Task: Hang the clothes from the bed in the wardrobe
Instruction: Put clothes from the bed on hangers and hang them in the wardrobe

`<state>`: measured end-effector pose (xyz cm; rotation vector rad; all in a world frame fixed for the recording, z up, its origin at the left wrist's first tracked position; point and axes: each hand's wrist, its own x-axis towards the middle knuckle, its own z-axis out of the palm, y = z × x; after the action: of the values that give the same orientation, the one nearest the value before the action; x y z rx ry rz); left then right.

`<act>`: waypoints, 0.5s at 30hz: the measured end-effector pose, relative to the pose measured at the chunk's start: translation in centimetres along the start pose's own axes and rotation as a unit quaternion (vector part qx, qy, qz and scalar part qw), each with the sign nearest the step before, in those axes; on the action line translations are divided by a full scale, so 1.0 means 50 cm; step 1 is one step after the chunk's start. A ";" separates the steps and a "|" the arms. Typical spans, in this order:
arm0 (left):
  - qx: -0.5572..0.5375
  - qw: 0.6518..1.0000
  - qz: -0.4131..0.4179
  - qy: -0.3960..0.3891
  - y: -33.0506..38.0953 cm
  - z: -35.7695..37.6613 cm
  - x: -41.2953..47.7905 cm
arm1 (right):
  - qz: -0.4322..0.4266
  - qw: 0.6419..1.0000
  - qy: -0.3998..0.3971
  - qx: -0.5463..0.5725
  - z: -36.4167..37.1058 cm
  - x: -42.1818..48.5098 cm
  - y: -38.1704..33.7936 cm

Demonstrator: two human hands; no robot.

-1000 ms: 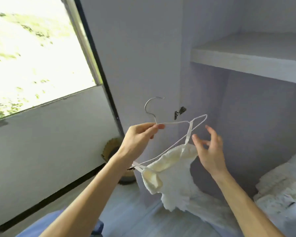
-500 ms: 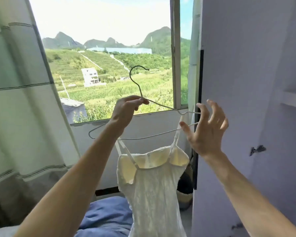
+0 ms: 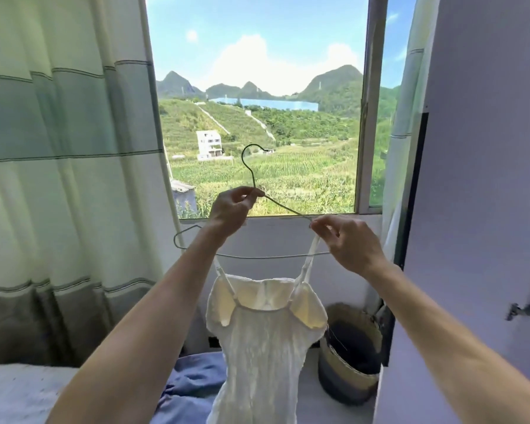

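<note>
Before the window [image 3: 257, 102], both hands are now gripping the thin wire hanger [image 3: 283, 207]: left hand [image 3: 231, 208] pinching its neck, right hand [image 3: 346, 240], open earlier, closing on its shoulder; the white strappy top [image 3: 265, 341] is running off-frame below.

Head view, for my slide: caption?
Both hands, left hand and right hand, hold a wire hanger carrying a white camisole.

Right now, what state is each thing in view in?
Wire hanger: held up, not yet in wardrobe.
White top: hanging by both straps.
Left hand: pinching hanger neck.
Right hand: pinching hanger's right shoulder.
Curtain: drawn aside.
Basket: upright.
</note>
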<state>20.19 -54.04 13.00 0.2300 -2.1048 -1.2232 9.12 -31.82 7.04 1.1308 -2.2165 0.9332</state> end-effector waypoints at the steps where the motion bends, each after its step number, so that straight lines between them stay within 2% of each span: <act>1: -0.003 1.000 -0.001 0.000 -0.011 -0.002 0.000 | 0.001 1.000 0.009 -0.003 0.006 -0.001 -0.002; 4: -0.006 1.000 0.005 0.001 -0.029 -0.001 0.001 | 0.013 0.998 0.062 -0.021 0.019 -0.006 -0.005; 7: 0.065 0.998 -0.008 0.016 -0.060 0.025 0.001 | 0.036 0.993 0.108 -0.024 0.025 -0.012 -0.006; 9: 0.089 0.992 -0.057 0.065 -0.101 0.066 -0.037 | 0.085 0.989 0.120 -0.012 0.021 -0.015 -0.002; 11: 0.049 0.986 -0.127 0.095 -0.165 0.120 -0.108 | 0.140 0.983 0.117 0.009 0.011 -0.017 -0.002; 13: 0.005 0.975 -0.206 0.079 -0.243 0.179 -0.200 | 0.192 0.975 0.109 0.035 -0.005 -0.028 -0.006; 15: -0.003 0.965 -0.262 0.029 -0.311 0.243 -0.288 | 0.230 0.965 0.111 0.057 -0.022 -0.049 -0.007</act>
<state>20.55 -47.28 -10.48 0.8520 -2.0529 -1.4938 10.85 -29.91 6.22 0.5211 -2.2976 1.3185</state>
